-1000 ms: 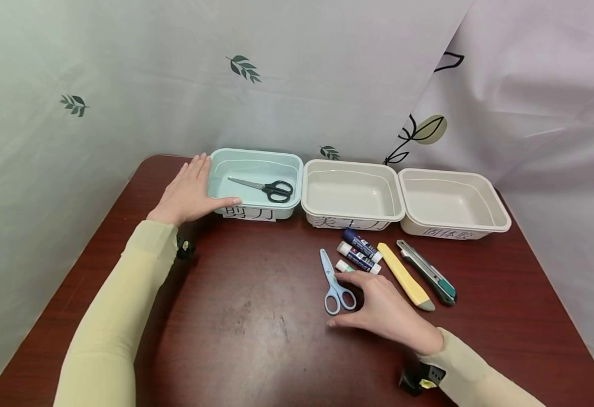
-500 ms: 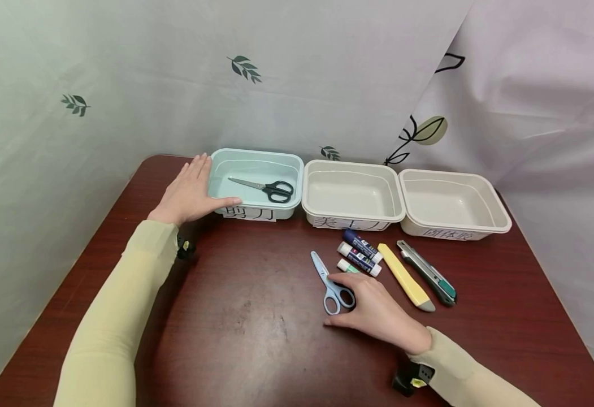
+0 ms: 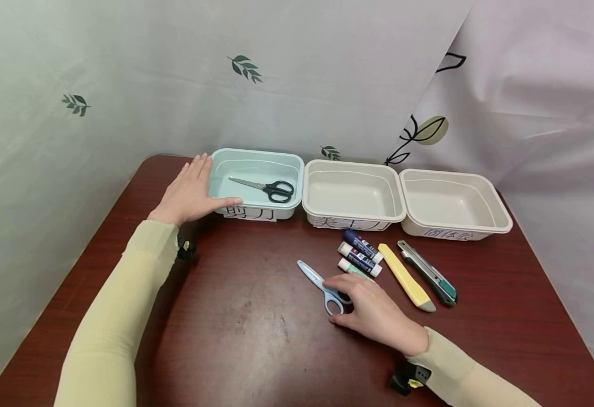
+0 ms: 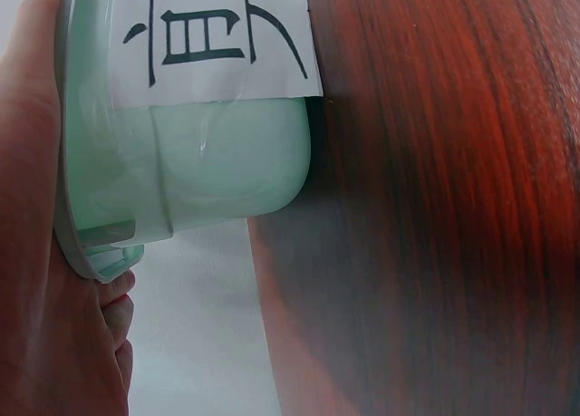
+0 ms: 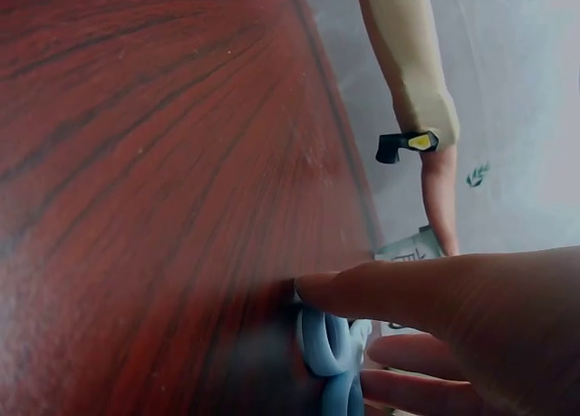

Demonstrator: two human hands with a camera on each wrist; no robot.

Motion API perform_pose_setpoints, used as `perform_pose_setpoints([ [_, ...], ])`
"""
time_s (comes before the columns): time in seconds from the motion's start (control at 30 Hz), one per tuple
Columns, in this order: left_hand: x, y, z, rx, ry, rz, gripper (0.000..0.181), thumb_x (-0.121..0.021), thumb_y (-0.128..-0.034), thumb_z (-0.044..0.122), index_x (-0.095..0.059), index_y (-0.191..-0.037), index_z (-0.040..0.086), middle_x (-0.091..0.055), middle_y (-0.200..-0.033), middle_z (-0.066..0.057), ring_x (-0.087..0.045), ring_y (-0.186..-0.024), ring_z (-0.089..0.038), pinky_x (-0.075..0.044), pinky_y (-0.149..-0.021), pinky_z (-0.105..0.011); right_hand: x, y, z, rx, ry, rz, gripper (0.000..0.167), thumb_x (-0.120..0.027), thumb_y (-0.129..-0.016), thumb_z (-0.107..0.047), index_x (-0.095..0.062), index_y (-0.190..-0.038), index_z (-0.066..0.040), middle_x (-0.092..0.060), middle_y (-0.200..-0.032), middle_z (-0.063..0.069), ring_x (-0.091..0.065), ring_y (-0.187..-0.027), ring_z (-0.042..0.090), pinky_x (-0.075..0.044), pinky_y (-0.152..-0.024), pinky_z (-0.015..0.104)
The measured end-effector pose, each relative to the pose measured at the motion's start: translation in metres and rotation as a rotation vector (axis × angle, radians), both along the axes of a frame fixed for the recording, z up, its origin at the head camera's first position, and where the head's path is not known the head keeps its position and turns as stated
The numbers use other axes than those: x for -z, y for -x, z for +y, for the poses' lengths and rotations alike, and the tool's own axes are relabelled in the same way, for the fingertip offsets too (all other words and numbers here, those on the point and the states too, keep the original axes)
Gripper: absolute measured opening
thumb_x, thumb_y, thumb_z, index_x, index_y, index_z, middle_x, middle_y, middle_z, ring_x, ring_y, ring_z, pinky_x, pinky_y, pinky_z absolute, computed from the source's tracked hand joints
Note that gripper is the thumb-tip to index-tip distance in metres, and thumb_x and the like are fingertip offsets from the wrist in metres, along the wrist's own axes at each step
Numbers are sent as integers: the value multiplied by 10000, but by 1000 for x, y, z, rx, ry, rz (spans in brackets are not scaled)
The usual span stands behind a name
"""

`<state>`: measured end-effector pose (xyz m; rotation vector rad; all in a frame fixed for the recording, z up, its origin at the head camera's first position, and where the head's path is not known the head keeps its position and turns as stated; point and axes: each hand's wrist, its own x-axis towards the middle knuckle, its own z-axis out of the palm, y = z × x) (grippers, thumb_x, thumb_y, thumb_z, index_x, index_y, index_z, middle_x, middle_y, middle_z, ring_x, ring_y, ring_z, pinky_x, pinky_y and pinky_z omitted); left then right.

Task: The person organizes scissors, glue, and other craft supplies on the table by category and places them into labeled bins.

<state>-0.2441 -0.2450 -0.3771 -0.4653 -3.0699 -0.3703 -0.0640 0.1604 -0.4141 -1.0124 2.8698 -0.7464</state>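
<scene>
My right hand [image 3: 370, 308] holds light-blue scissors [image 3: 311, 274] on the table, thumb by one handle loop and fingers near the pivot. Their blades point to the far left. In the right wrist view, the scissors' handle loops [image 5: 314, 345] show between the thumb and fingers; the blades are hidden there. My left hand [image 3: 187, 189] rests on the left end of a pale mint bin [image 3: 287, 213], fingers straight and thumb along the front rim. Inside that bin lie black-handled scissors [image 3: 278, 192]. Its labelled wall [image 4: 227, 153] fills much of the left wrist view.
Two cream bins [image 3: 317, 221] [image 3: 419, 229] with paper labels stand right of the mint one. In front of them lie several glue sticks [image 3: 360, 259], a yellow utility knife [image 3: 403, 276] and a grey-green utility knife [image 3: 426, 271]. A curtain [image 3: 174, 68] hangs behind the table.
The light-blue scissors have turned anticlockwise, their tip swinging left and nearer. My right hand has shifted slightly left and its thumb has come in to the handle. The left hand has stayed put.
</scene>
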Motion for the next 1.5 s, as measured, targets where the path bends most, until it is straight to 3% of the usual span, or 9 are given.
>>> perform_pose_setpoints([
  [0.27,0,-1,0,-8,-1,-11,1275,-523,-842,832,-28,-1595,-69,-38,-1663,-265,12,-1541,-352,38,-1234,-440,-2,2,1,-8,-23,17,522,-896,-715,-177,-735,-1196,-54,-701,-1149,31,-636,-1119,224,-519,-970,419],
  [0.67,1,-2,0,-6,-1,-2,1275,-529,-839,832,-50,-1596,-74,-58,-1661,-269,-38,-1536,-381,5,-1237,-461,-1,6,0,-9,-9,30,592,-857,-636,-169,-743,-1203,-41,-721,-1128,41,-636,-1156,254,-520,-979,423],
  [0.8,0,-2,0,-7,-4,-4,1273,-533,-840,828,-50,-1595,-76,-54,-1661,-268,-19,-1539,-367,10,-1237,-455,-1,8,-1,-18,2,48,611,-849,-626,-165,-737,-1212,-34,-712,-1103,32,-642,-1092,219,-537,-931,403],
  [0.93,0,-2,0,-7,-7,-3,1270,-534,-842,826,-54,-1595,-78,-57,-1661,-269,-12,-1540,-361,10,-1237,-454,-2,10,-2,-26,9,50,604,-842,-635,-151,-732,-1216,-26,-685,-1069,12,-625,-1004,167,-544,-861,373],
  [1.5,-1,-1,1,-4,-10,7,1266,-539,-842,821,-70,-1593,-84,-68,-1656,-278,-23,-1538,-371,-18,-1237,-479,-17,28,-6,-34,96,85,566,-864,-688,-138,-731,-1228,-36,-647,-1058,-33,-599,-944,121,-523,-782,311],
])
